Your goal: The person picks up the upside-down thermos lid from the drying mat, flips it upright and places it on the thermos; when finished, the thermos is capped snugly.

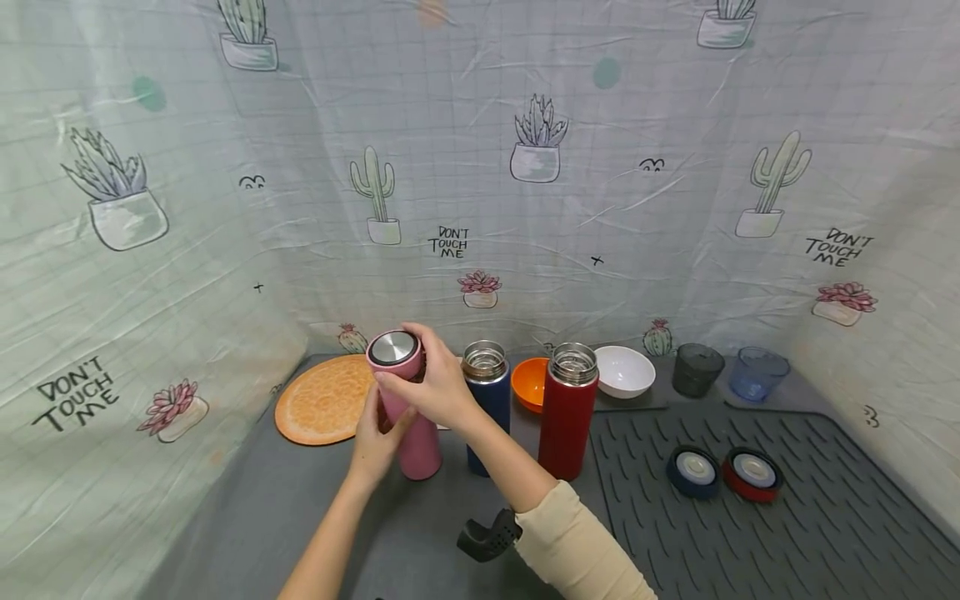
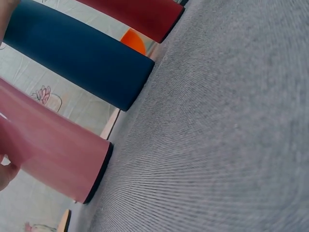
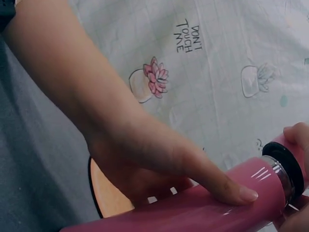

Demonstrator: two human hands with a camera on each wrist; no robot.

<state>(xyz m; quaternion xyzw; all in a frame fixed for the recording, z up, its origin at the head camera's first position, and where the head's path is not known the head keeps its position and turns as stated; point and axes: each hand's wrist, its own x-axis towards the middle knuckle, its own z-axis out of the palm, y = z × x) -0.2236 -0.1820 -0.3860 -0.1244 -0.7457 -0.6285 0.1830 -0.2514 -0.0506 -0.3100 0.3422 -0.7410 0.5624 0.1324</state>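
A pink thermos bottle stands upright on the grey table. My left hand holds it around the body, fingers and thumb wrapped about the pink side. At its top, my right hand grips the pink lid, which has a steel disc on it. In the right wrist view a band of the steel neck shows below the black rim of that lid. Just right of the hands stand a dark blue thermos bottle and a red thermos bottle, both lidless with steel mouths showing.
On the ribbed dark mat at right lie a blue lid and a red lid. Behind are an orange bowl, a white bowl, a grey cup and a blue cup. A round orange board lies left.
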